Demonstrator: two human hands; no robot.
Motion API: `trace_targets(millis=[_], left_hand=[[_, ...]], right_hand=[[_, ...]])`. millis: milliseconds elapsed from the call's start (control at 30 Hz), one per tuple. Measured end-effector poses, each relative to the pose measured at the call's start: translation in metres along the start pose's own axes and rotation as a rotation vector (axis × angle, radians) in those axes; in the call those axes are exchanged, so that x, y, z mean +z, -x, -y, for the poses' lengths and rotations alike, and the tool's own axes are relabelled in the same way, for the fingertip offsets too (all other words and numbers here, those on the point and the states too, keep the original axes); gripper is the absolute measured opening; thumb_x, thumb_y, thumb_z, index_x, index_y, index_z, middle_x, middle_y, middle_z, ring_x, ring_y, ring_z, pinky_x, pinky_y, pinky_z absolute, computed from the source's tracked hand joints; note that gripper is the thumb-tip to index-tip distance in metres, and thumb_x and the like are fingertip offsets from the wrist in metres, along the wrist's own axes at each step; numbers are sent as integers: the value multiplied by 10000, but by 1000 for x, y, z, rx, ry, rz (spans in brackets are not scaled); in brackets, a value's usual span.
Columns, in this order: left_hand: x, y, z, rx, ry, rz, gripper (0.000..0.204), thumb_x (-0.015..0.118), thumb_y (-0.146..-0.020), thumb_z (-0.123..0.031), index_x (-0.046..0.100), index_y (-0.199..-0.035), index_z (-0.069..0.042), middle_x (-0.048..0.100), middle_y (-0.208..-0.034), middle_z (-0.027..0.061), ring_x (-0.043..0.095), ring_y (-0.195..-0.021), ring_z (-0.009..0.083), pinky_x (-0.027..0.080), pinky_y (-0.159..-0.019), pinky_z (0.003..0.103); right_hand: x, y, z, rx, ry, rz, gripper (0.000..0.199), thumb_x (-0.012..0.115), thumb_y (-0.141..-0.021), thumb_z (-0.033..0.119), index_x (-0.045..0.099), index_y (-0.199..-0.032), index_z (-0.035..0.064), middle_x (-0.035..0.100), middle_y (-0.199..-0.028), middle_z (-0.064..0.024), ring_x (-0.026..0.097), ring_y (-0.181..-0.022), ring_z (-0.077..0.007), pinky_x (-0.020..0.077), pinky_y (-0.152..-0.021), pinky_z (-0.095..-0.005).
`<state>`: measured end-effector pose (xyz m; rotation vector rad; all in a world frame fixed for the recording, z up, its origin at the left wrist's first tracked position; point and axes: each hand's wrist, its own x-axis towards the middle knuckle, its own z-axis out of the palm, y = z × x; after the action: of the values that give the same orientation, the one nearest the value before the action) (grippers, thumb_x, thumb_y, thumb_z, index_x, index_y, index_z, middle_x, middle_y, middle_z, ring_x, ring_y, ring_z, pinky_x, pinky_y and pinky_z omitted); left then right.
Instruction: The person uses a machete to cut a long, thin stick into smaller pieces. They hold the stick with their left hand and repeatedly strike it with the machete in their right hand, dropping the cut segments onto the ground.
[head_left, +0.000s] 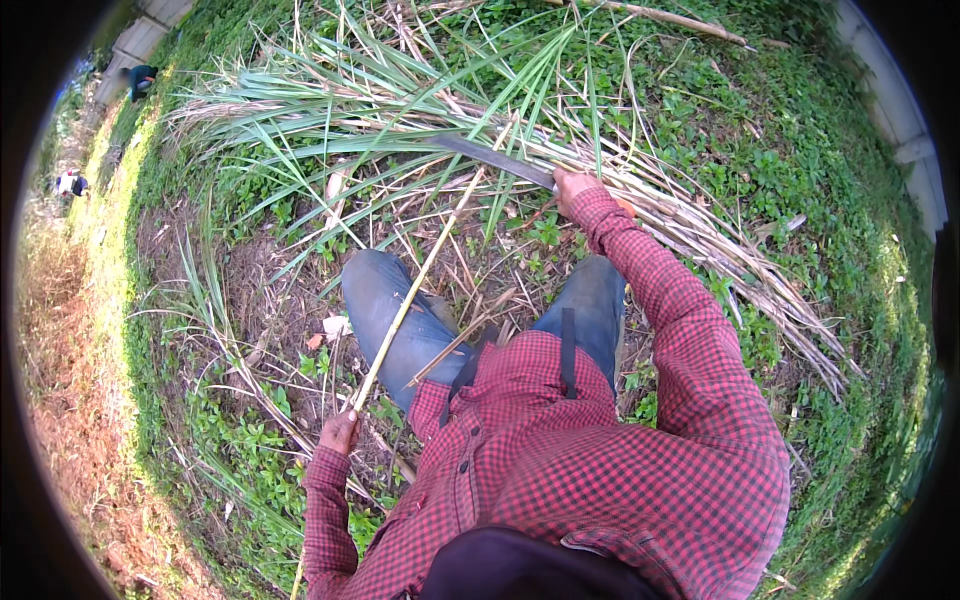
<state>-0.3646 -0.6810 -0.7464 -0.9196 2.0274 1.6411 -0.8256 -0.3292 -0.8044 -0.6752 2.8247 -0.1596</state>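
Observation:
My left hand is closed around a long, thin, pale yellow cane stalk. The stalk slants up and to the right across my left thigh, and its far end lies near the leafy pile. In my closed right hand is a machete, its dark blade pointing left, over the pile; its handle is mostly hidden by the fingers. Beneath and beyond the blade lies a big bundle of cut canes with long green leaves fanning out to the left.
A thick, dry, brown pole lies at the far side. Loose leafy stalks are on the ground to my left. Two people, one in dark clothing and one in a light top, are in the distance at far left. A pale wall borders the right.

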Motion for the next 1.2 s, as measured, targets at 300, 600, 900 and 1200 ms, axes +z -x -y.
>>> trace_targets(millis=[300,600,900,1200], left_hand=[[-19,36,24,69,-221,-211,335,465,-907,-305,502,-680,-61,377,-524,-56,322,-483,60,273,-440,231],[-9,13,9,273,-833,-557,244,478,-877,-305,541,-820,-76,516,-563,202,522,-549,408,380,-483,483],[-15,19,26,225,-862,-552,265,472,-876,-326,513,-798,-76,526,-578,209,523,-567,419,381,-500,492],[-29,48,62,194,-1055,-599,244,469,-876,-344,495,-819,-109,533,-551,170,533,-528,392,395,-466,469]], right_hand=[[0,-26,-41,164,46,97,330,581,-749,197,542,-1051,71,621,-902,-194,612,-861,-319,490,-751,-414],[104,21,-16,622,-853,55,440,674,-649,245,575,-996,-7,640,-830,-166,623,-766,-296,495,-692,-393],[29,52,27,-319,-79,-131,217,546,-753,142,465,-937,61,593,-812,-158,603,-751,-338,480,-651,-447],[-12,6,-23,293,-56,155,379,576,-746,200,530,-1112,109,591,-1031,-176,579,-946,-321,456,-846,-415]])
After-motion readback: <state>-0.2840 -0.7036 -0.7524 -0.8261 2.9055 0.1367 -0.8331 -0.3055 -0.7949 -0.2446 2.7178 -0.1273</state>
